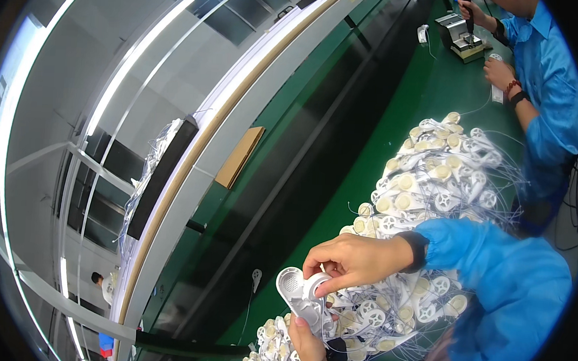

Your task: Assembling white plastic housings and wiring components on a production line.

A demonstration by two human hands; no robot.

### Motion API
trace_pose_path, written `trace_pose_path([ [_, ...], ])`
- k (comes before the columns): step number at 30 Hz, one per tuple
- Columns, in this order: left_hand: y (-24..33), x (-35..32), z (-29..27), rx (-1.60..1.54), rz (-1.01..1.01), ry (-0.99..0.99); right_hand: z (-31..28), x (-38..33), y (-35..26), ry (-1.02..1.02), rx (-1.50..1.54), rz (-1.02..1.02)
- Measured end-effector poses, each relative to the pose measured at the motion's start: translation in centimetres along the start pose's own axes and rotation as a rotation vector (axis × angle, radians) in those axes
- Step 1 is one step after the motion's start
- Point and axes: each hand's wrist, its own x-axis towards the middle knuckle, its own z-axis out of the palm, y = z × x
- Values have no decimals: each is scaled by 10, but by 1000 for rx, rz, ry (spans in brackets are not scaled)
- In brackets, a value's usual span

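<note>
My left hand (308, 345), low in the view, grips a white plastic housing (289, 282) with a rounded, perforated end. My right hand (353, 257) reaches in from the right, its fingers closed round a white ring-shaped part (313, 285). This ring rests against the housing; whether it is seated in it I cannot tell. Both hands are close together over a large pile of white plastic parts (403, 182) with thin wires and cream-coloured round pieces. Part of the left palm and the housing's lower end are hidden.
The pile runs along the green table (340, 209). At the upper right, a co-worker in a blue sleeve (550, 70) works with a black tool at a small metal fixture (463, 42). A lone wired part (256, 278) lies left of my hands. Beyond stand a cardboard piece (240, 157) and a black tray (161, 180).
</note>
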Motion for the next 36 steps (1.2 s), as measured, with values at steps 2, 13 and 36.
trace_pose_path([
  [2, 7, -1, 8, 50, -10, -5, -1, -1, 5, 15, -52, -96],
  [13, 16, -17, 7, 350, 27, -11, 3, 1, 13, 4, -91, -155],
  [36, 20, -15, 9, 508, 128, -7, 10, 2, 11, 74, -263, -231],
])
